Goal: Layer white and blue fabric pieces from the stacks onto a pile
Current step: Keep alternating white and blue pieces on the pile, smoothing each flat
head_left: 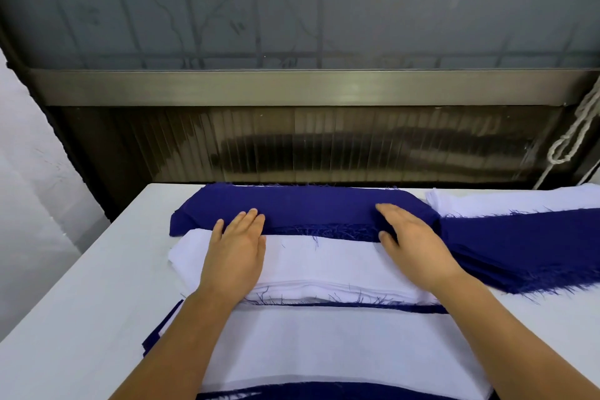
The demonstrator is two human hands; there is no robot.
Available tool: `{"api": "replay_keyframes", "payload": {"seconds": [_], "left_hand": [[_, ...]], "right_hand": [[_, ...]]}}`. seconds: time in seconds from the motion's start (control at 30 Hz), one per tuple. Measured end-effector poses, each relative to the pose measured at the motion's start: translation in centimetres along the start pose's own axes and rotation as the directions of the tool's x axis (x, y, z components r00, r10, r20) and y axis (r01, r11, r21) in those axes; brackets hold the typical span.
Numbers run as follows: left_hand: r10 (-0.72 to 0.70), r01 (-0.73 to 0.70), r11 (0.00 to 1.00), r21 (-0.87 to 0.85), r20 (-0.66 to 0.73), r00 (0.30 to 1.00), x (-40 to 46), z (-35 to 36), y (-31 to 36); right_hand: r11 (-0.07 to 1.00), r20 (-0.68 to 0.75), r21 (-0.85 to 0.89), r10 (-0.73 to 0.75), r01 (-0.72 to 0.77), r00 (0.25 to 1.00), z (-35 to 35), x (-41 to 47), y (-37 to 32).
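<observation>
From the head camera, the only view, a white table (97, 269) carries several heaps of cut cloth. Straight ahead, near the far edge, lies a blue stack (302, 208) with frayed threads along its near edge; just in front of it, touching or slightly overlapping, sits a thick white stack (324, 266). Nearest the person is the pile (324, 344), whose top layer is white, with blue edges showing under it at the left, along its far edge and at the bottom of the picture, so alternating layers are already down. To the right, more blue pieces (519, 250) fan out, with further white pieces (506, 203) behind them. The left hand (238, 253) lies flat, fingers straight and close together, palm on the white stack and fingertips reaching onto the blue stack; it holds nothing. The right hand (412, 237) lies likewise across the seam between the two stacks, fingers mostly extended; its thumb side dips toward the blue edge, and I cannot tell for sure whether it has begun to catch a layer. Judging by the white top of the pile, a blue piece seems due next, and the hands appear placed to take it. The source stacks remain thick, so much of the layering looks left to do.
</observation>
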State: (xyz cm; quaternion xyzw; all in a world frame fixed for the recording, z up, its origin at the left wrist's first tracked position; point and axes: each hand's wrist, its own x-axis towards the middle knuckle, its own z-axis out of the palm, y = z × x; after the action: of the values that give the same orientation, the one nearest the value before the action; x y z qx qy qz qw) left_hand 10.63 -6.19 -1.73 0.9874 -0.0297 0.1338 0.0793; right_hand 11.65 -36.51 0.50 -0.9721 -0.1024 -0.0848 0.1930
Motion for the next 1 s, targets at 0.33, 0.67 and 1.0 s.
{"api": "replay_keyframes", "payload": {"seconds": [0.33, 0.67, 1.0], "left_hand": [[-0.001, -0.007, 0.999, -0.042, -0.173, 0.985, -0.1, -0.4, 0.4], [0.006, -0.019, 0.998, -0.062, -0.200, 0.980, -0.4, -0.7, 0.6], [0.011, -0.081, 0.981, -0.177, -0.366, 0.931, -1.1, -1.9, 0.3]], "right_hand": [[0.986, -0.292, -0.167, -0.060, 0.011, 0.955, 1.0, -0.3, -0.2], [0.998, -0.376, -0.056, -0.022, 0.001, 0.926, 1.1, -0.4, -0.1], [0.984, -0.281, 0.053, -0.151, 0.172, 0.948, 0.1, -1.7, 0.1]]}}
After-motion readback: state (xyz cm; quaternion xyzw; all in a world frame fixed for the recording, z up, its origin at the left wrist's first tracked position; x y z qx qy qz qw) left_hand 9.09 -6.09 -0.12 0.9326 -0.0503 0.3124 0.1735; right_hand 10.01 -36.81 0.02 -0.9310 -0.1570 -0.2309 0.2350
